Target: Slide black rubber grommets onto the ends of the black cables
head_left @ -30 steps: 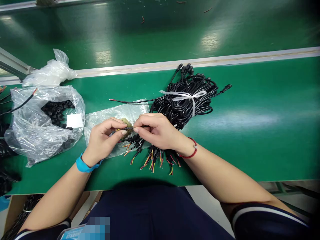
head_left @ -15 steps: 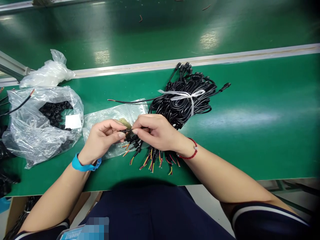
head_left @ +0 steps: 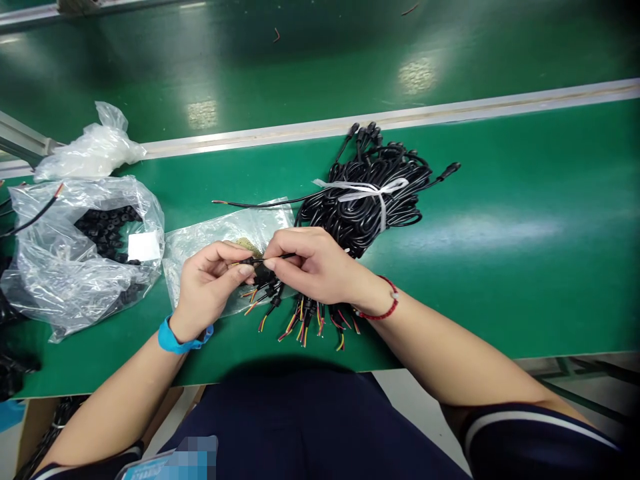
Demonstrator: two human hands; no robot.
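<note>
My left hand (head_left: 213,283) and my right hand (head_left: 310,263) meet over the green table (head_left: 500,233), both pinching the end of one thin black cable (head_left: 273,257). The left fingertips close on its tip, where a small black part sits. Below my hands fan out several cable ends (head_left: 305,323) with stripped red, yellow and orange wires. These belong to a coiled bundle of black cables (head_left: 373,200) tied with a white strip, lying just beyond my right hand.
A flat clear bag (head_left: 215,237) with small brownish parts lies under my left hand. A larger clear bag (head_left: 75,247) of black ring parts sits at the left, a crumpled bag (head_left: 90,150) behind it. A metal rail (head_left: 450,113) crosses the table.
My hands have stayed together on the cable end, with the left wrist dropping slightly toward me. The bags and bundle have not moved.
</note>
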